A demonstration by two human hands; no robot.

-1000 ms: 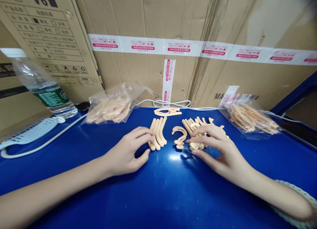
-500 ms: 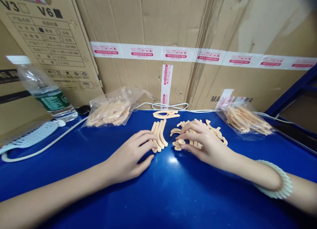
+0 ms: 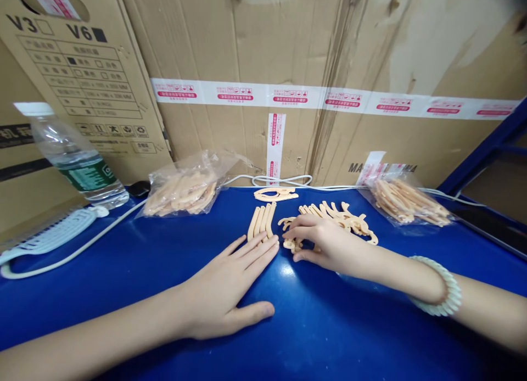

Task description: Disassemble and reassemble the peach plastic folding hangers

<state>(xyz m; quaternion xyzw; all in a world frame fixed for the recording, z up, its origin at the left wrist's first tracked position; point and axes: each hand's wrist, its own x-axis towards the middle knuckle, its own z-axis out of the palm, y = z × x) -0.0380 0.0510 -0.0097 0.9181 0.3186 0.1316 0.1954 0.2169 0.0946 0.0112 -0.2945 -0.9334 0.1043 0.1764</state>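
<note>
My left hand [image 3: 230,287] lies flat on the blue table [image 3: 288,326], palm down, holding nothing. Its fingertips touch the near ends of a row of curved beige plastic strips [image 3: 261,222]. Just to the right, my right hand [image 3: 325,246] rests on the table with thumb and fingers pinched on a small hook-shaped beige piece [image 3: 290,242]. Behind that hand lies a loose pile of similar beige pieces [image 3: 349,220]. A pale beaded bracelet [image 3: 438,285] sits on my right wrist.
One flat beige part [image 3: 275,194] lies at the back by a white cable [image 3: 284,179]. Clear bags of beige parts sit at left [image 3: 185,186] and right [image 3: 405,201]. A water bottle [image 3: 78,161] and white comb-like item [image 3: 53,233] are far left. Cardboard boxes [image 3: 288,51] wall the back.
My right hand slid left from the pile to the hook-shaped piece and closed on it. My left hand flattened out, its fingers now extended against the strips.
</note>
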